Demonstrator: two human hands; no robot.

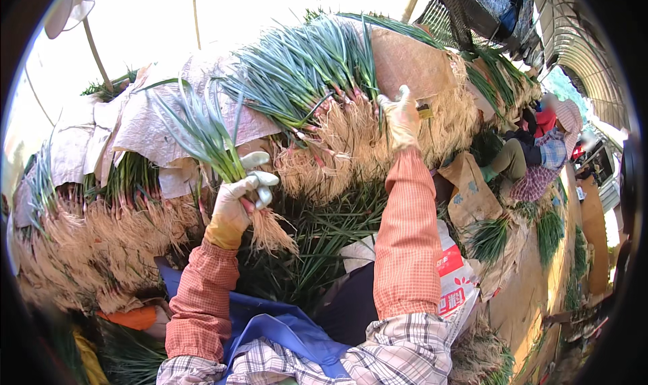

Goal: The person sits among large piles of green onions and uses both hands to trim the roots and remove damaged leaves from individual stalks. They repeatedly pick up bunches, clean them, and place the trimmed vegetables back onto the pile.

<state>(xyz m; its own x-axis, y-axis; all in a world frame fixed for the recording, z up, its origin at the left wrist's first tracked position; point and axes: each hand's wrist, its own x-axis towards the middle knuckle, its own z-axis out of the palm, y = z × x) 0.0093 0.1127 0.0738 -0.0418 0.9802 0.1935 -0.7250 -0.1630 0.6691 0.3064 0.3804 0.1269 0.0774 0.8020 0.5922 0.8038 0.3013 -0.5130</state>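
My gloved left hand [243,192] is closed around a small bunch of green onions [220,152], leaves up and pale roots hanging below the fist. My gloved right hand [401,114] reaches to the right end of a large pile of green onions [314,61], its thumb and fingers apart near the last stems; whether it touches one I cannot tell. That pile lies on a sheet-covered heap, with its pinkish stem bases and root tangle [339,137] facing me. Further left, more green onions [129,177] stick out from under pale sheets [152,117].
Cut leaves [314,233] lie below my hands, beside a printed white sack [455,278]. At right sit co-workers [547,147] near more onion bunches [491,238] on a brown sheet. Dark netting [476,15] hangs at the upper right. A blue apron [283,324] covers my lap.
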